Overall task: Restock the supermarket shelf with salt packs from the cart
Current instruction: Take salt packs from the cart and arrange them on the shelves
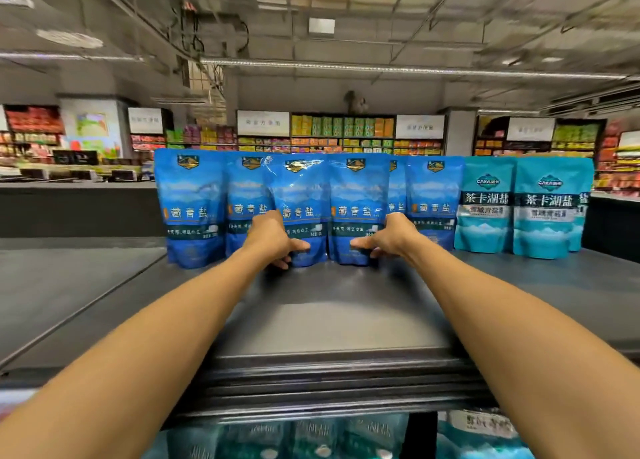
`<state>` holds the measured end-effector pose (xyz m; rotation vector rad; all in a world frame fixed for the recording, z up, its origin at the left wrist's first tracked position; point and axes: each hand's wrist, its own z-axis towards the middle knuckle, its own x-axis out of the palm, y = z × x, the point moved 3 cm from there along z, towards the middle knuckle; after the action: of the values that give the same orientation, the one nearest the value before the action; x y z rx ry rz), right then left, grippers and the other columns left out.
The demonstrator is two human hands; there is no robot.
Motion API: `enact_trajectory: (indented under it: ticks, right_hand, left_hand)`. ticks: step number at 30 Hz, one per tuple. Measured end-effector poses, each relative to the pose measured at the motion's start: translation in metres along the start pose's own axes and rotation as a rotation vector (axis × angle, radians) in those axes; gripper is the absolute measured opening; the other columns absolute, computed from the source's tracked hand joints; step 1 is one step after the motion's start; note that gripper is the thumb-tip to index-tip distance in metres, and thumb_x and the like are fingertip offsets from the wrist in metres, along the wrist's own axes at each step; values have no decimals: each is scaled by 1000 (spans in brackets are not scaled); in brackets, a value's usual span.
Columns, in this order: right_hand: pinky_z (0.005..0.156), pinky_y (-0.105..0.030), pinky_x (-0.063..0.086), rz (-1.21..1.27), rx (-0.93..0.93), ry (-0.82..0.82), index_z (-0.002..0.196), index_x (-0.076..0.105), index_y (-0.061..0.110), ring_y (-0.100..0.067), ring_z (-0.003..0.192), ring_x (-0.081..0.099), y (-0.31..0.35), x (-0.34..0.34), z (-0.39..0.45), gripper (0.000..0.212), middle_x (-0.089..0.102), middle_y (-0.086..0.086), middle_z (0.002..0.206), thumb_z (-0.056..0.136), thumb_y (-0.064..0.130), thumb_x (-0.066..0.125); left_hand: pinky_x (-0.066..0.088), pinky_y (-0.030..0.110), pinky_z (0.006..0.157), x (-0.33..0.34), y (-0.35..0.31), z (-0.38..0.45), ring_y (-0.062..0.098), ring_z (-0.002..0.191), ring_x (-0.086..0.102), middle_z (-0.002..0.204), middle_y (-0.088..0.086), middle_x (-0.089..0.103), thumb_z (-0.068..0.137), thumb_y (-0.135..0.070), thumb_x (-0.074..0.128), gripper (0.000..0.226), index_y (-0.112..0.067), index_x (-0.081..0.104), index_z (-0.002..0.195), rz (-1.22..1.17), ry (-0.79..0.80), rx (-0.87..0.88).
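Two blue salt packs (301, 209) upright on shelf (329, 306), between both hands. Left fingers (280, 263) pinching left pack's lower edge; right fingers (375, 252) pinching right pack's. Likely heavy, soft, slick film; grip low, near base.

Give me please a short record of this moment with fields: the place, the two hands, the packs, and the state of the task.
place: dark top shelf in a supermarket
left hand: grip on the lower edge of a dark blue pack
right hand: grip on the neighbouring dark blue pack
packs: dark blue ones upright in a row; teal packs upright at the right end
task state: two front packs being set in place
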<state>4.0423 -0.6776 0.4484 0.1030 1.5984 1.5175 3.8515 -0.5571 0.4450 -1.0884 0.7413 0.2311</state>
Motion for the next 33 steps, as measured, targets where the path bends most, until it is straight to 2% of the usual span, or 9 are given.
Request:
enact_trajectory:
  ticks: [5,8,12,14,17,24,27,31,33]
  right_hand:
    - [35,-15,41,21,-1,-48,109,48,-1,-19,66,67,-3,7,17,67,66,-14,112,66,28,90]
    - [57,-24,51,119,37,-20,123,47,0,-28,88,66,-8,10,15,77,65,-15,122,65,27,91]
    - [84,-35,55,96,80,-33,115,46,-6,-28,104,61,-5,0,5,82,61,-13,117,62,36,93]
    - [92,-45,55,-56,27,-59,98,47,2,-27,96,61,-5,-13,-6,69,60,-9,97,62,41,92]
    - [93,-53,52,-266,-59,-118,99,55,4,-31,99,64,-12,-38,-33,63,67,-12,103,67,48,86]
    - [58,-15,45,183,-417,-234,91,67,8,-13,62,68,-40,-103,-153,8,72,-4,76,89,14,71]
    - [56,-12,45,299,-495,-269,84,64,4,-14,57,64,-70,-125,-220,7,69,-5,68,89,5,68]
    - [54,-14,46,361,-446,-383,83,63,1,-12,54,60,-142,-151,-298,7,67,-16,71,87,1,69]
    - [49,-14,43,398,-365,-476,79,61,1,-8,47,54,-188,-161,-338,13,65,-16,66,85,6,71]
  left_hand:
    - [54,30,42,0,2,13,25,50,70,64,13,68,72,-32,86,50,-9,44,83,104,-44,49]
    - [57,31,49,-3,1,5,24,49,69,46,1,64,71,-44,83,53,-10,43,77,243,-86,70]
    - [62,38,65,-11,-9,-9,26,63,72,75,12,72,73,-54,78,56,-4,57,85,452,-6,68]
    - [59,33,58,-17,-15,-15,20,53,65,64,10,70,79,-57,73,54,-6,58,70,592,18,111]
    - [46,29,52,-30,-20,-30,16,49,53,49,5,59,86,-56,65,58,-10,52,52,654,-46,192]
    - [39,18,59,-8,-68,-134,5,69,60,71,-9,64,89,-43,65,25,-23,61,76,119,-204,470]
    - [43,11,60,28,-95,-194,6,66,60,70,-8,65,88,-33,68,15,-23,63,79,-91,-168,646]
    - [56,40,68,103,-120,-259,28,70,65,75,5,68,90,-28,65,10,-20,63,84,-492,124,691]
    - [54,35,60,153,-124,-288,27,64,63,77,7,69,88,-28,62,9,-20,63,86,-615,313,659]
